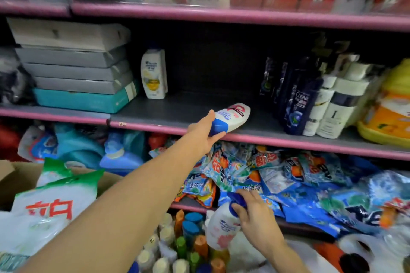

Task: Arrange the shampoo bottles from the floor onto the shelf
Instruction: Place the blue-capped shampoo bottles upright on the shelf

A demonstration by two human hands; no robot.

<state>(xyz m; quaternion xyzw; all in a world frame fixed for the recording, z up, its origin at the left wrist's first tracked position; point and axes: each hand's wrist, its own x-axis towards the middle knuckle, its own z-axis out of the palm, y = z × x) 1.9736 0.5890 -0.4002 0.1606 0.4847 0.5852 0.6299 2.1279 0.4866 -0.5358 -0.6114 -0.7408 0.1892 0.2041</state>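
Note:
My left hand [203, 136] grips the blue cap end of a white shampoo bottle [233, 117], held on its side over the front edge of the middle shelf [177, 108]. Lower down, my right hand [255, 215] is closed around the blue cap of a second white shampoo bottle [221, 226], upright above a cluster of several bottles on the floor [177, 248]. One white shampoo bottle [154, 74] stands upright at the back left of the shelf's open stretch. Dark blue shampoo bottles [299, 104] stand at its right.
Stacked grey and teal boxes [77, 68] fill the shelf's left part. White bottles [337, 106] and a yellow-orange jug [388, 108] sit at the right. Blue detergent bags [277, 175] crowd the shelf below. A green-and-white bag [51, 204] lies in a cardboard box at lower left.

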